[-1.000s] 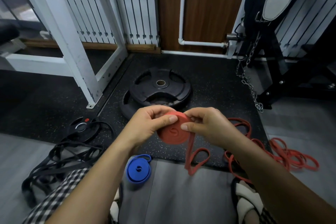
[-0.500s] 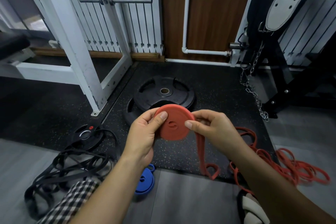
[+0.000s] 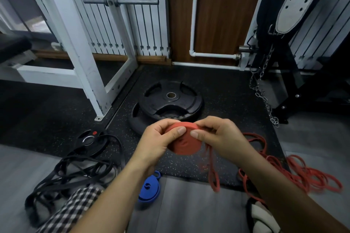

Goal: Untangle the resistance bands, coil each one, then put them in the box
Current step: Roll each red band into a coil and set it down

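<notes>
Both hands gripped a flat red rubber band coil (image 3: 182,143) above the speckled black floor mat (image 3: 227,104).

The left hand (image 3: 157,142) and right hand (image 3: 220,138) pinched the disc, thumbs on its face. Its loose tail (image 3: 213,174) hung down. A coiled blue band (image 3: 149,188), tangled black bands (image 3: 75,168) and thin red bands (image 3: 310,176) lay on the floor.

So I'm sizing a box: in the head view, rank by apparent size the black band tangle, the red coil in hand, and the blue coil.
1. black band tangle
2. red coil, though nearer the camera
3. blue coil
</notes>
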The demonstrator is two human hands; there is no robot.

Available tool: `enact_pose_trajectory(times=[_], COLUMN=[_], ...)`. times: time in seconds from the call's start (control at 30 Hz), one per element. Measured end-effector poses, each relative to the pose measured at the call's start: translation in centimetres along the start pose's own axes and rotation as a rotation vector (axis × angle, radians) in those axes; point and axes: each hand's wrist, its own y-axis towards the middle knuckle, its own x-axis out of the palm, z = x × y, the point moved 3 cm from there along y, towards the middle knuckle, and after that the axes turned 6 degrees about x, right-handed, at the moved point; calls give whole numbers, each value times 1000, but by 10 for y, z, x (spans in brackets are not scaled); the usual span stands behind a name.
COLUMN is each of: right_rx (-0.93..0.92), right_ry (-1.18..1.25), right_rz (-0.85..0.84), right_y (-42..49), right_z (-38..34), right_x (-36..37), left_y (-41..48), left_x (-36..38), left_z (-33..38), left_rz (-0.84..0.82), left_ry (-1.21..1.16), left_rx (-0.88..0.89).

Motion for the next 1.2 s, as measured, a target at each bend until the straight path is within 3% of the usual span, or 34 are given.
enact_pose_trajectory(times=[0.1, 0.23, 0.43, 0.53, 0.7, 1.03, 1.2], right_rx=[49, 82, 93, 105, 157, 164, 136], right_ry=[192, 193, 108, 95, 318, 421, 286], right_rz=[-36, -14, -50, -61, -13, -36, -36], right_y=[0, 1, 3, 2, 3, 1, 1], right_z=[0, 4, 4, 1, -2, 1, 1], right_x=[1, 1, -1, 2, 3, 16, 5], left_y=[1, 2, 3, 1, 1, 3, 5], left_x=[1, 1, -4, -3, -4, -5, -10], left_z=[-5, -6, 0, -3, -3, -5, 2], left_rz=[100, 123, -7, 28, 143, 241, 115], left_ry=[-160, -285, -31, 0, -210, -531, -282], left_rx=[-55, -136, -57, -52, -67, -166, -92])
